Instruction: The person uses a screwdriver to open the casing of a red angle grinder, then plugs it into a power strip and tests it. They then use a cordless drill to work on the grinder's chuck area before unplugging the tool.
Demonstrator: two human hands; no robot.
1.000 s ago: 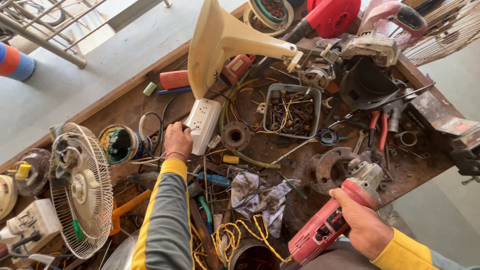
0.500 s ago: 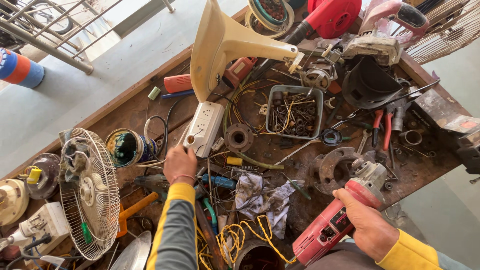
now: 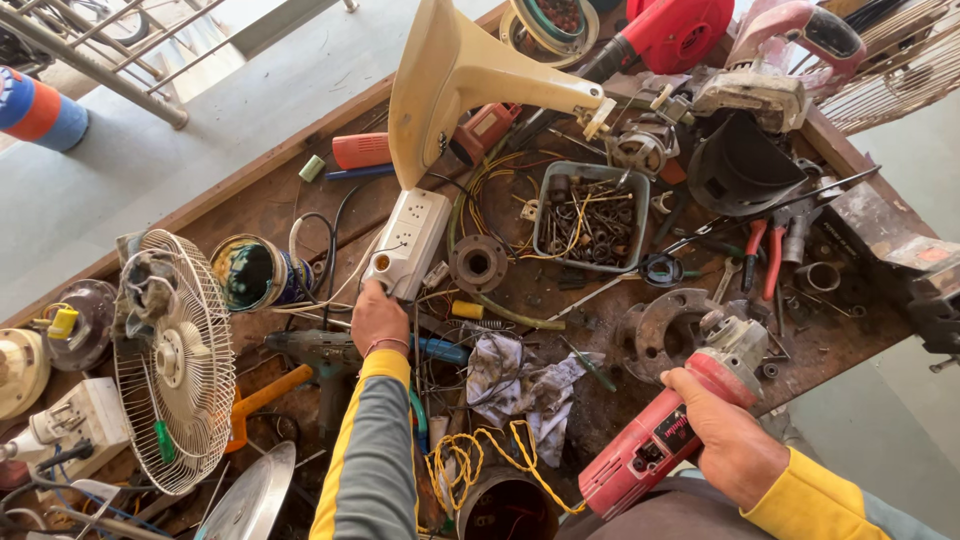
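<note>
Head view: cluttered wooden workbench (image 3: 300,195) beside grey floor (image 3: 140,160), right hand (image 3: 725,435) clasping red grinder (image 3: 665,440).

Tray (image 3: 590,215) right of socket strip (image 3: 412,240) — on bench (image 3: 250,200)

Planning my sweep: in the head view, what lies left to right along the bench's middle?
Fan guard → paint tin → left hand on white power strip → grey parts tray → red-handled pliers.

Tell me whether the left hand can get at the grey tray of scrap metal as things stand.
Probably yes. The left hand rests on the white power strip; the grey tray lies open-topped just past it, with only loose wires and a round flange between.
</note>
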